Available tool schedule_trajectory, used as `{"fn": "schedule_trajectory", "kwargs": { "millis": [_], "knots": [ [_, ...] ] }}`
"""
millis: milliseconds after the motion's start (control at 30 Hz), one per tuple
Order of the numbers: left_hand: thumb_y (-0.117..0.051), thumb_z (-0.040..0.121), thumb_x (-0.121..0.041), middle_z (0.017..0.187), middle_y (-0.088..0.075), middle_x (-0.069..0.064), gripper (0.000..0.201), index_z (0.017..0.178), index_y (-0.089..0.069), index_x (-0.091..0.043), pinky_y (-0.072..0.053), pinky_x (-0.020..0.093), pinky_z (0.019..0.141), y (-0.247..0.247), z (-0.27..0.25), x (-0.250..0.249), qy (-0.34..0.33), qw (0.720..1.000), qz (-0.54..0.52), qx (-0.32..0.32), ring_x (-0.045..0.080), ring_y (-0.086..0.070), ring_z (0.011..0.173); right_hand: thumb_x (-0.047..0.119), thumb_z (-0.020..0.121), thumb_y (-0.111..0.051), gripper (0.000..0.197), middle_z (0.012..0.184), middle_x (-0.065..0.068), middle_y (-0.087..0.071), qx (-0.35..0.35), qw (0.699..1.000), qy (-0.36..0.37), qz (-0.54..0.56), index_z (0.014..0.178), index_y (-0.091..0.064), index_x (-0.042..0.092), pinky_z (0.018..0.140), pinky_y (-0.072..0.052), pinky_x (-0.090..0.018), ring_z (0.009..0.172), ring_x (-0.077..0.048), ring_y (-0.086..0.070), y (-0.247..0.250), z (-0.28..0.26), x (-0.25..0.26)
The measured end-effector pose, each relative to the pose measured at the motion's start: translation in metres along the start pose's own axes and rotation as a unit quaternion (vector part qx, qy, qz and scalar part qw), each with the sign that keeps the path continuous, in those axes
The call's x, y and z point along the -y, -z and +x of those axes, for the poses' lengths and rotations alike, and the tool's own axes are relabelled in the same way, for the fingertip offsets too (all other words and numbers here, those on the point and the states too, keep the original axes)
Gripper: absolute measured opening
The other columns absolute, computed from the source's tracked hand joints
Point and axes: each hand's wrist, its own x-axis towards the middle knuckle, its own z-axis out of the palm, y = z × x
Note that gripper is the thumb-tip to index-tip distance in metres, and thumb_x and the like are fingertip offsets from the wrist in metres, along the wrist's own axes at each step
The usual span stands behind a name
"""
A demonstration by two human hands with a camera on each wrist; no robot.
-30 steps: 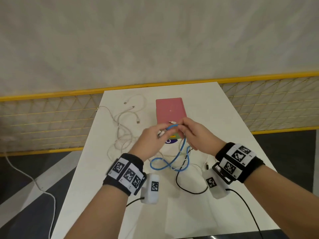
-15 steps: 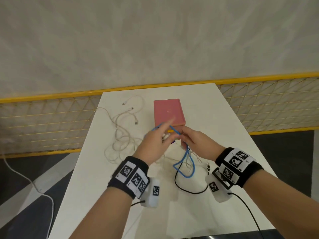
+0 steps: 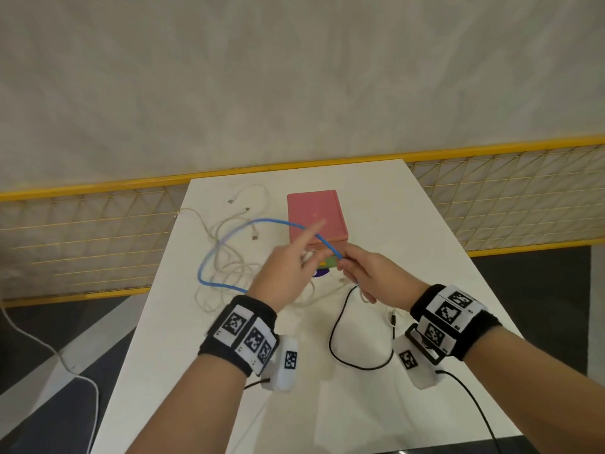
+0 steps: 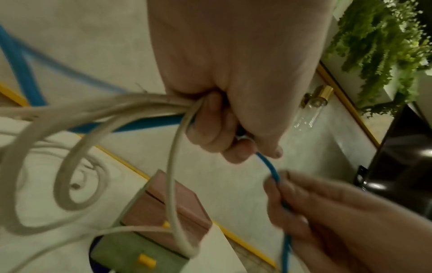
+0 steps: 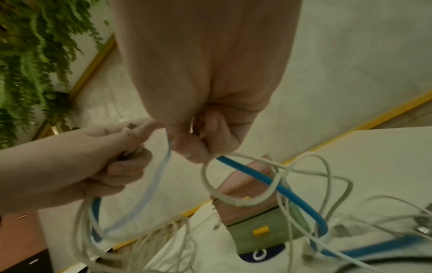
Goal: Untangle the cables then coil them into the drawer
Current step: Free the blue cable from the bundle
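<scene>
A blue cable [image 3: 209,257] arcs in a wide loop from my right hand, over my left forefinger, out to the left and back under my left wrist. My left hand [image 3: 291,267] is raised in front of the pink drawer box [image 3: 316,211], forefinger pointing out. In the left wrist view its other fingers [image 4: 210,129] curl round white cables [image 4: 93,114] and the blue cable [image 4: 149,122]. My right hand [image 3: 357,270] pinches the blue cable [image 5: 268,179] close by. A tangle of white cables [image 3: 229,267] lies on the table to the left.
A green drawer [image 5: 257,225] with a yellow knob stands out below the pink box. A black cable [image 3: 337,339] curves over the white table [image 3: 409,231] near my right wrist. A yellow mesh fence [image 3: 82,231] runs behind the table. The table's left edge is near the tangle.
The blue loop that hung below my hands has swung up and out to the left, over my left forefinger, which now points out. Both hands stayed close together in front of the box.
</scene>
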Motion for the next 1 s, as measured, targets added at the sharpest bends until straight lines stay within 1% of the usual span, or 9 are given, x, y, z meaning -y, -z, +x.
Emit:
{"fn": "schedule_trajectory", "kwargs": {
  "millis": [67,133,300,367,433,500,667,833,1000],
  "knots": [
    [-0.056,0.095,-0.039,0.070,-0.062,0.002,0.020,0.111,-0.061,-0.028,-0.031,0.015,0.049,-0.006,0.001,-0.001,-0.009,1.000,0.007,0.009,0.001,-0.043,0.046,0.019,0.101,-0.035,0.021,0.073,-0.004,-0.043,0.005,1.000,0.010,-0.010,0.114,-0.051,0.021,0.044,-0.041,-0.024,0.042,-0.011,-0.038,0.001,0.003,0.003],
    [-0.058,0.094,-0.039,0.051,-0.043,-0.004,0.020,0.093,-0.061,-0.020,-0.026,0.018,0.044,0.001,0.002,0.001,-0.009,0.999,0.008,-0.038,0.007,-0.037,0.041,0.020,0.101,-0.034,0.017,0.077,-0.004,-0.046,0.015,0.999,-0.001,-0.029,0.102,-0.051,0.020,0.047,-0.043,-0.025,0.043,-0.011,-0.042,0.003,0.002,-0.003],
    [-0.058,0.094,-0.040,0.052,-0.046,0.001,0.022,0.090,-0.059,-0.019,-0.037,0.032,0.051,0.029,0.011,0.022,0.043,0.978,0.024,-0.201,0.017,-0.040,0.046,0.017,0.100,-0.031,0.026,0.076,0.004,-0.048,0.029,0.994,-0.048,-0.092,0.083,-0.047,0.029,0.053,-0.051,-0.034,0.046,-0.007,-0.043,0.007,-0.002,-0.030],
    [-0.056,0.096,-0.037,0.052,-0.042,0.002,0.017,0.107,-0.062,-0.025,-0.036,0.029,0.053,0.027,0.007,0.017,0.041,0.985,0.036,-0.166,0.015,-0.041,0.046,0.018,0.100,-0.033,0.024,0.073,0.005,-0.048,0.029,0.993,-0.044,-0.102,0.086,-0.049,0.029,0.055,-0.050,-0.036,0.050,-0.010,-0.042,0.004,0.002,-0.029],
    [-0.055,0.097,-0.036,0.053,-0.044,0.009,0.026,0.122,-0.058,-0.033,-0.035,0.024,0.054,0.015,0.002,0.008,0.022,0.997,0.017,-0.074,0.018,-0.046,0.050,0.019,0.101,-0.034,0.020,0.073,0.016,-0.047,0.025,0.993,-0.016,-0.113,0.101,-0.053,0.026,0.058,-0.047,-0.024,0.054,-0.005,-0.045,0.000,0.009,-0.022],
    [-0.057,0.095,-0.038,0.054,-0.050,0.002,0.019,0.111,-0.064,-0.031,-0.035,0.024,0.054,0.002,0.000,0.004,0.007,1.000,0.022,-0.015,0.010,-0.044,0.045,0.022,0.101,-0.034,0.023,0.081,0.020,-0.050,0.021,0.991,0.028,-0.133,0.116,-0.051,0.025,0.065,-0.043,-0.014,0.066,0.000,-0.051,-0.003,0.015,-0.014],
    [-0.057,0.094,-0.041,0.047,-0.038,-0.005,0.025,0.089,-0.063,-0.017,-0.030,0.027,0.046,0.014,0.004,0.012,0.017,0.994,0.058,-0.092,0.009,-0.034,0.040,0.030,0.101,-0.035,0.024,0.101,0.006,-0.059,0.024,0.974,0.000,-0.226,0.118,-0.049,0.020,0.075,-0.051,-0.038,0.081,-0.024,-0.060,0.000,0.015,-0.021],
    [-0.053,0.097,-0.040,0.062,-0.060,0.008,0.026,0.097,-0.063,-0.016,-0.046,0.036,0.056,0.044,0.011,0.026,0.063,0.971,0.075,-0.218,0.018,-0.048,0.051,0.021,0.102,-0.031,0.015,0.084,0.007,-0.050,0.024,0.977,-0.042,-0.208,0.093,-0.043,0.026,0.066,-0.042,-0.028,0.059,-0.006,-0.045,0.007,0.015,-0.029],
    [-0.055,0.094,-0.045,0.054,-0.043,-0.010,0.035,0.127,-0.057,-0.034,-0.044,0.029,0.059,0.014,0.007,0.013,0.040,0.998,0.036,-0.040,0.009,-0.045,0.052,0.026,0.101,-0.028,0.022,0.085,-0.005,-0.062,0.004,0.983,-0.004,-0.184,0.107,-0.048,0.020,0.068,-0.052,-0.038,0.063,-0.021,-0.058,-0.001,0.029,-0.015]
  ]
}}
